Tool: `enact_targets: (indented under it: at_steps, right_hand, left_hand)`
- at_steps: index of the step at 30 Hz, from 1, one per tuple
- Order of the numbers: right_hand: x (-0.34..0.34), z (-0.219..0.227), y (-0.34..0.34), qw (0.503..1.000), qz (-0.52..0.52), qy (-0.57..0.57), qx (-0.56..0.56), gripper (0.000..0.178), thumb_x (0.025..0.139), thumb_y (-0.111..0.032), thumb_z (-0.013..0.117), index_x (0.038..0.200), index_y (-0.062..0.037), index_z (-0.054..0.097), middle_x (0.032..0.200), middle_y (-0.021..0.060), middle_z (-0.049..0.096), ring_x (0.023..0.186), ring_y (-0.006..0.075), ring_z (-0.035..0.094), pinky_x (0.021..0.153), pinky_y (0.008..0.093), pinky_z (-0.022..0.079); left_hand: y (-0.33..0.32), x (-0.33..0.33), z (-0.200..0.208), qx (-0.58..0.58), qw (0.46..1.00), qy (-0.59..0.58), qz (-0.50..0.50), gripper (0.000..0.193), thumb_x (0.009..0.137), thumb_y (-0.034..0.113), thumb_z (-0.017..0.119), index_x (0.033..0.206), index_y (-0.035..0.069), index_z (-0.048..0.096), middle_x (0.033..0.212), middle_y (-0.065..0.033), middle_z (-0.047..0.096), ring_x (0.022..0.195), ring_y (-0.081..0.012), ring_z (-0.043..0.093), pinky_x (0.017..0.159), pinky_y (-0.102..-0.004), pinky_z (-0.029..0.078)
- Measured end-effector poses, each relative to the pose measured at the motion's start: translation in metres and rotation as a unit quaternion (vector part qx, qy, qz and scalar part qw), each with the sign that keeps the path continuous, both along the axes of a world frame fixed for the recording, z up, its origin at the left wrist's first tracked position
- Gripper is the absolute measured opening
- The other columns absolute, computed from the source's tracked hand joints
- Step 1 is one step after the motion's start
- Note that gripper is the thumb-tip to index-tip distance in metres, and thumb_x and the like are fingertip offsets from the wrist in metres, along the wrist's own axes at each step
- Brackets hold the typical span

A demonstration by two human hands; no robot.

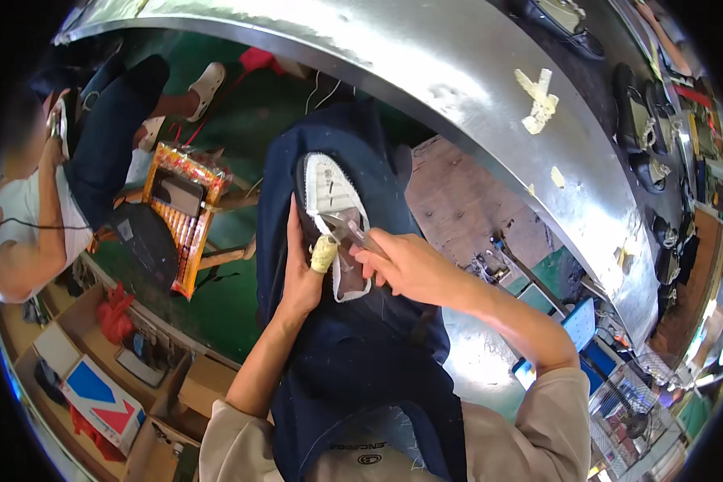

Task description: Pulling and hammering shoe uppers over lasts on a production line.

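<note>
A shoe (330, 183) lies bottom-up on my lap over a dark blue apron (361, 386), toe pointing away. Its underside shows a white edge and a brownish, bare-looking heel part. My left hand (301, 277) grips the shoe along its left side; the thumb wears a pale yellow wrapping (324, 254). From the right, my right hand (414, 261) has its fingers closed around a knife-like metal tool (339, 229). The blade lies across the middle of the sole, near the left thumb. Its handle is mostly hidden in the fingers.
A curved metal workbench (458, 72) with tape scraps spans the far side. Dark shoes (635, 112) line its right. At left are a small wooden stool (189, 229) bearing a phone (177, 195), a seated person (44, 217) and cardboard boxes (205, 386).
</note>
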State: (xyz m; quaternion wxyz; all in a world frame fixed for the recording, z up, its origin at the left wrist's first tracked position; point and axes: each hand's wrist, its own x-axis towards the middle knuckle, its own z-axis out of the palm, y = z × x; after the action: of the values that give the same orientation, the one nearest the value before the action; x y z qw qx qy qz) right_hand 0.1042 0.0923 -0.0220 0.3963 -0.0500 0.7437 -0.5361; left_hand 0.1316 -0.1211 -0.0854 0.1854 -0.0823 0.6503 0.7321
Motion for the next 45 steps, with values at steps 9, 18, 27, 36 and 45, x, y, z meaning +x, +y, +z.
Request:
enact_targets:
  at_steps: [9, 18, 27, 36, 45]
  right_hand:
    - [0.003, -0.009, 0.016, 0.893, 0.135, 0.399, 0.159, 0.027, 0.099, -0.029, 0.067, 0.112, -0.0064, 0.058, 0.084, 0.0125, 0.071, 0.074, 0.0324, 0.072, 0.059, 0.0433, 0.055]
    - [0.004, -0.008, 0.008, 0.901, 0.147, 0.359, 0.195, 0.030, 0.102, -0.030, 0.063, 0.119, -0.0062, 0.059, 0.084, 0.0084, 0.071, 0.070, 0.0263, 0.072, 0.062, 0.0376, 0.056]
    - [-0.034, 0.033, 0.007, 0.990, 0.049, -0.132, 0.004, 0.037, 0.109, -0.038, 0.049, 0.124, -0.0047, 0.055, 0.092, 0.0138, 0.073, 0.075, 0.0255, 0.072, 0.066, 0.0404, 0.056]
    - [0.036, -0.015, -0.034, 0.978, -0.203, 0.000, -0.036, 0.030, 0.109, -0.027, 0.053, 0.120, 0.0010, 0.052, 0.074, 0.0096, 0.068, 0.060, 0.0178, 0.066, 0.054, 0.0349, 0.050]
    - [-0.027, 0.016, 0.012, 0.890, 0.015, 0.445, 0.094, 0.028, 0.103, -0.029, 0.062, 0.113, -0.0041, 0.058, 0.074, 0.0142, 0.070, 0.063, 0.0364, 0.069, 0.055, 0.0449, 0.052]
  left_hand:
    - [-0.001, 0.002, 0.000, -0.145, 0.974, 0.100, -0.144, 0.119, 0.090, 0.012, 0.079, 0.165, 0.007, -0.013, 0.164, -0.0248, 0.030, 0.150, -0.0295, 0.034, 0.124, -0.0398, 0.025]
    - [-0.004, -0.003, 0.004, -0.161, 0.967, 0.136, -0.140, 0.120, 0.088, 0.035, 0.083, 0.165, 0.004, -0.003, 0.167, -0.0229, 0.023, 0.155, -0.0321, 0.026, 0.126, -0.0421, 0.024]
    - [-0.004, -0.023, 0.001, 0.234, 0.963, -0.114, 0.076, 0.055, 0.111, 0.024, 0.047, 0.161, 0.005, 0.033, 0.155, -0.0134, 0.048, 0.140, -0.0233, 0.050, 0.118, -0.0387, 0.038]
    - [0.014, -0.017, -0.022, 0.050, 0.989, -0.065, 0.125, 0.052, 0.111, 0.032, 0.049, 0.150, -0.002, 0.043, 0.134, -0.0112, 0.061, 0.123, -0.0173, 0.057, 0.105, -0.0312, 0.045]
    - [0.016, -0.029, 0.006, -0.077, 0.994, 0.051, -0.060, 0.099, 0.087, 0.022, 0.084, 0.158, -0.002, 0.020, 0.145, -0.0222, 0.051, 0.133, -0.0288, 0.054, 0.114, -0.0401, 0.042]
